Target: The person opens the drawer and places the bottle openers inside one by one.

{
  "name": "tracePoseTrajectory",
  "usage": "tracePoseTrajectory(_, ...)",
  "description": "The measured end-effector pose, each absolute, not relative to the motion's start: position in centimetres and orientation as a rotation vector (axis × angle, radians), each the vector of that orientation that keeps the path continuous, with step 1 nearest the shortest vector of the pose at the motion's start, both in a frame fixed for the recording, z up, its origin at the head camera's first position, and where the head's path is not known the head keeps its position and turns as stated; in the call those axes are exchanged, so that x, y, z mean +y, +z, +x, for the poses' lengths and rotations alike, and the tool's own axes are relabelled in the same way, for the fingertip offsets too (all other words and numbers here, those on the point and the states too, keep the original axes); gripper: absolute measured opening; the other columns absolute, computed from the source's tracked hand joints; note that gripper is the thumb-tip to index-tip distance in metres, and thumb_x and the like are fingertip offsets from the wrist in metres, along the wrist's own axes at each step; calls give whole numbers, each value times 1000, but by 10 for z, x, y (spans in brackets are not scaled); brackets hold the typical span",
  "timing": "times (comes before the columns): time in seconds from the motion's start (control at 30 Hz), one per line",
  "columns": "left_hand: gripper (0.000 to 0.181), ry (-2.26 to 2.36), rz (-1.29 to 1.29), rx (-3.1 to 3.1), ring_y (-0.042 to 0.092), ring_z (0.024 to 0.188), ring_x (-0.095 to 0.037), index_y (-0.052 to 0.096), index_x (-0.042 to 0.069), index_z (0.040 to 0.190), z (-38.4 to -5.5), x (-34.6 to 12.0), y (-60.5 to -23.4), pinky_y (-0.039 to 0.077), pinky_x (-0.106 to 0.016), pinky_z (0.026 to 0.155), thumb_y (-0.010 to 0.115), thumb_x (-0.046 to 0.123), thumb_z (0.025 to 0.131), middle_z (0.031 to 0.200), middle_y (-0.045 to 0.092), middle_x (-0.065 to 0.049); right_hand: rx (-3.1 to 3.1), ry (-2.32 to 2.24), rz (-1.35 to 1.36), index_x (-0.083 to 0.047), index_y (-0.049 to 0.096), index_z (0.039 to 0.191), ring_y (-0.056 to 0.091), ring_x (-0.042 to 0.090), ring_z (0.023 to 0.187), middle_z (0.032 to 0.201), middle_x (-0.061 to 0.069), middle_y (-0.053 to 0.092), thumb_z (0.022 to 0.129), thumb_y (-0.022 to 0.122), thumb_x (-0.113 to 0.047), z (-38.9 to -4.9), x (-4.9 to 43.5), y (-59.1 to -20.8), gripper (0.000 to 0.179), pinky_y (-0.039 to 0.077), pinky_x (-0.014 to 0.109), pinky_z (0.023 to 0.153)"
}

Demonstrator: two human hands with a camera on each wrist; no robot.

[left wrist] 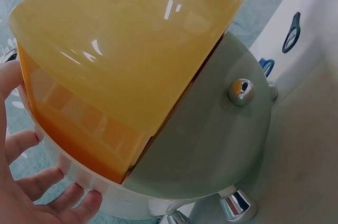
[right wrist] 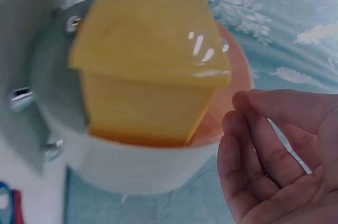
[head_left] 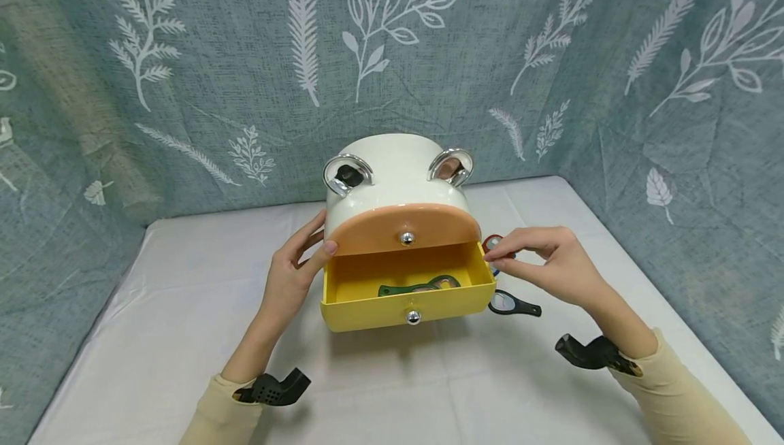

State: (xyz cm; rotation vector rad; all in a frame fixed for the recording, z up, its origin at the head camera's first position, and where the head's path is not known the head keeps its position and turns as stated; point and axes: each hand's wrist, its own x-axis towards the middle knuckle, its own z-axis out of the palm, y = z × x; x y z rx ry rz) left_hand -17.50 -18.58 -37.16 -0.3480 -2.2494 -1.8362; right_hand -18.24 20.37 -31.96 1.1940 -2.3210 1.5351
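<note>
A white animal-shaped cabinet (head_left: 392, 166) stands on the table, its orange upper drawer (head_left: 367, 233) shut. Below it the yellow drawer (head_left: 367, 316) is pulled out. A green-handled magnifying glass (head_left: 404, 290) lies inside. My left hand (head_left: 292, 275) rests against the cabinet's left side, thumb at the front edge and fingers spread along the white wall. Near the drawer's right edge is my right hand (head_left: 548, 265), thumb and index fingertips together with nothing visible between them; whether they touch the drawer I cannot tell. A greenish lower drawer (left wrist: 195, 123) shows in the left wrist view.
Right of the cabinet lie a black magnifying glass (head_left: 514, 304) and a red round piece (head_left: 492, 243), with a blue one partly hidden by the right hand. Silver feet (left wrist: 237, 205) carry the cabinet. Patterned curtains (head_left: 245, 77) hang behind the white-covered table (head_left: 202, 309).
</note>
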Motion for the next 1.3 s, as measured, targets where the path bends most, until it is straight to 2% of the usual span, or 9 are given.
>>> tracePoseTrajectory(0.13, 51, -1833, -347, -2251, 45, 130, -14, 47, 28, 148, -174, -185, -371, 46, -33, 98, 62, 24, 99, 147, 46, 9, -2440, 1509, 1094, -13, 77, 100, 66, 19, 89, 96, 2, 73, 85, 73, 6, -179, 218, -329, 24, 53, 28, 82)
tracePoseTrajectory(0.3, 51, -1826, -349, -2250, 46, 130, -14, 47, 27, 148, -174, -185, -371, 46, -29, 97, 61, 24, 99, 147, 45, 9, -2523, 1523, 993, -14, 77, 101, 64, 19, 86, 96, 1, 73, 87, 74, 1, -180, 234, -345, 21, 54, 27, 76)
tracePoseTrajectory(0.53, 51, -1824, -331, -2250, 46, 129, -15, 47, 26, 148, -174, -185, -370, 46, -29, 97, 61, 24, 99, 148, 45, 8, -2686, 1665, 717, -10, 76, 108, 68, 25, 91, 106, 10, 72, 87, 77, -12, -188, 260, -367, 21, 57, 34, 76)
tracePoseTrajectory(0.73, 51, -1823, -336, -2256, 45, 130, -15, 46, 26, 148, -174, -184, -371, 45, -32, 99, 61, 25, 99, 148, 45, 8, -2793, 1652, 588, -8, 75, 110, 68, 25, 92, 110, 15, 70, 86, 79, -18, -195, 275, -391, 26, 57, 32, 77)
tracePoseTrajectory(0.9, 51, -1825, -340, -2249, 45, 130, -14, 47, 26, 148, -175, -184, -372, 45, -31, 98, 61, 25, 99, 148, 45, 8, -2814, 1691, 567, -5, 75, 110, 68, 28, 93, 106, 14, 71, 85, 79, -18, -201, 277, -405, 29, 57, 31, 77)
tracePoseTrajectory(1.1, 50, -1814, -337, -2254, 45, 130, -14, 47, 28, 148, -175, -184, -373, 44, -37, 100, 61, 25, 99, 148, 45, 10, -2834, 1706, 563, -4, 75, 111, 67, 24, 94, 107, 14, 71, 86, 78, -14, -205, 273, -418, 27, 57, 31, 78)
tracePoseTrajectory(1.3, 51, -1817, -337, -2250, 45, 130, -14, 47, 27, 148, -175, -184, -373, 45, -35, 99, 61, 25, 99, 148, 44, 9, -2864, 1701, 535, -3, 75, 110, 67, 22, 94, 106, 13, 71, 85, 78, -10, -209, 266, -429, 26, 57, 30, 77)
